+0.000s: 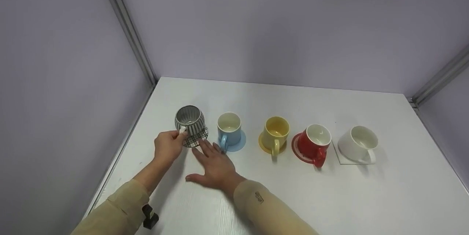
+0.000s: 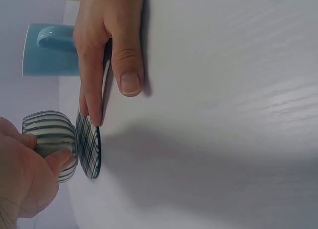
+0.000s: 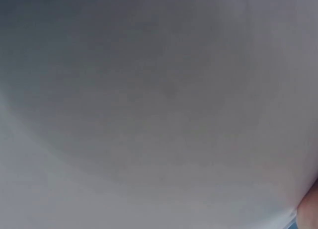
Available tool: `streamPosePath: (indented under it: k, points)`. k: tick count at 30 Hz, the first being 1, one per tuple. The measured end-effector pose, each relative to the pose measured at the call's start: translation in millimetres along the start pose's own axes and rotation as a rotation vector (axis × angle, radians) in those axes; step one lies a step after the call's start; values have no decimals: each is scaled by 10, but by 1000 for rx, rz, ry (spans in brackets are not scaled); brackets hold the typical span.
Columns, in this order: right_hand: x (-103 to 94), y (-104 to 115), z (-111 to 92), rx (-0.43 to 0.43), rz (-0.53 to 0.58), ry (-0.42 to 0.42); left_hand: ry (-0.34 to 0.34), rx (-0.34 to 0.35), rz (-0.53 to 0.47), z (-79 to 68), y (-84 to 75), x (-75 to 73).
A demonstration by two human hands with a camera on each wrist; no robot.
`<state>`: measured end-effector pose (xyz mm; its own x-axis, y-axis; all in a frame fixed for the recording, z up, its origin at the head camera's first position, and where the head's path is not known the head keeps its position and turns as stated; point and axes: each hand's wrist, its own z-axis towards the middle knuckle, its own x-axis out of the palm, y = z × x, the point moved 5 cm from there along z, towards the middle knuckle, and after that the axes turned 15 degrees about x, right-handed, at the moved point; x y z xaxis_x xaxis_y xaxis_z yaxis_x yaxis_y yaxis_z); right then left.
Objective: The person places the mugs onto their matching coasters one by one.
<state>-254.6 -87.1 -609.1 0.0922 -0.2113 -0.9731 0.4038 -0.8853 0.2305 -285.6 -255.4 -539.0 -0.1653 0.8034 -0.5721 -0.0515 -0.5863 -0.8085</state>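
Note:
By its handle, my left hand [image 1: 169, 146] grips a grey-and-white striped mug [image 1: 196, 123]. Under the mug lies a round black-and-white checked coaster [image 2: 90, 152], its near part showing past the mug's base. My right hand [image 1: 217, 166] is spread palm down, its straight fingertips at the coaster's edge and its thumb stretched out to the left. Just beyond that hand a light blue mug [image 1: 229, 132] stands on a blue coaster [image 1: 240, 144]. In the right wrist view only pale surface and a bit of skin in the lower right corner show.
A yellow mug [image 1: 275, 134], a red mug [image 1: 312, 143] and a white mug [image 1: 356, 144] stand in a row to the right, each on a coaster of matching colour. Pale walls [image 1: 271, 26] enclose the white table [image 1: 293, 198] at the back and sides.

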Motion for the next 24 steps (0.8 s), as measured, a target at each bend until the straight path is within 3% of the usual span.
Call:
streamPosePath:
  k: [24]
  points:
    - [63, -18, 23, 10, -73, -25, -14, 28, 22, -62, 63, 19]
